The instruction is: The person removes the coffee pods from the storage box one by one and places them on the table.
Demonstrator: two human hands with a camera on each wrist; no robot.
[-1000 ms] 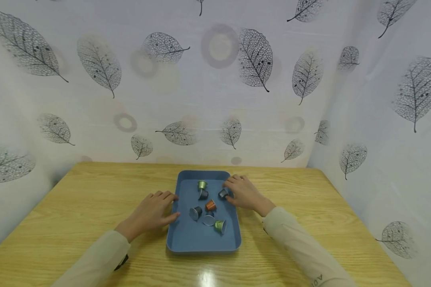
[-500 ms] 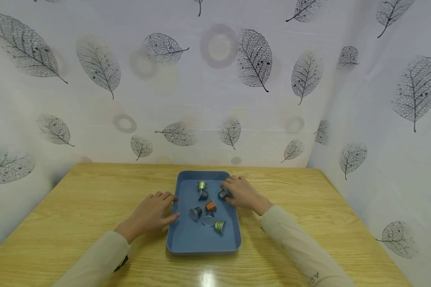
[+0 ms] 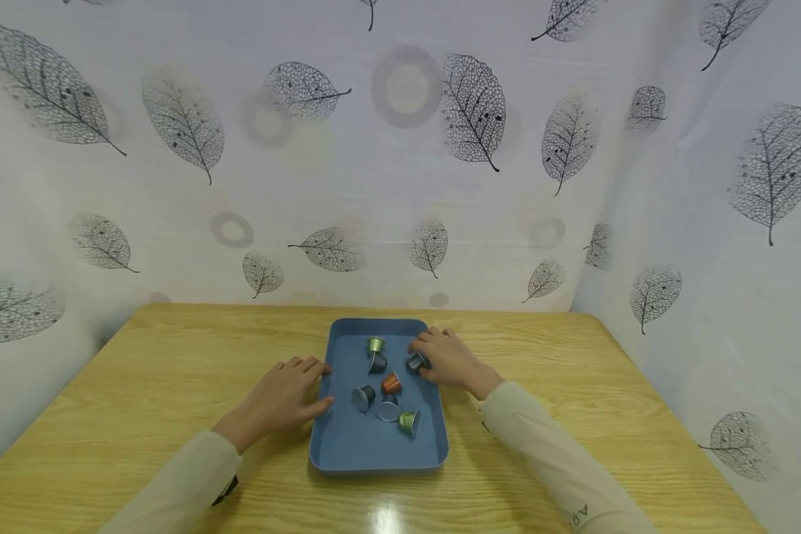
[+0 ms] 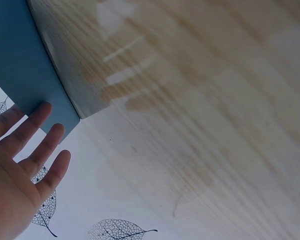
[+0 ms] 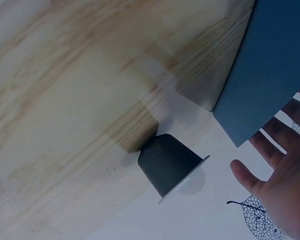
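Note:
In the head view a blue tray holds several coffee capsules. My right hand reaches over its right wall, thumb and fingertips around a dark capsule. My left hand rests at the left wall, fingers loosely spread and fingertips over the rim. Around the tray's middle lie an orange capsule, a dark grey capsule and a capsule with its silver lid showing. A light green capsule is nearer; a green capsule and a dark blue capsule are farther back.
The tray stands on a wooden table. A dark capsule sits on the table outside the tray in the right wrist view; I cannot make it out in the head view. A leaf-patterned curtain closes off the back and sides.
My right hand has shifted slightly left and its fingers have closed around the dark capsule, which turned a little. The left hand and the tray have stayed put.

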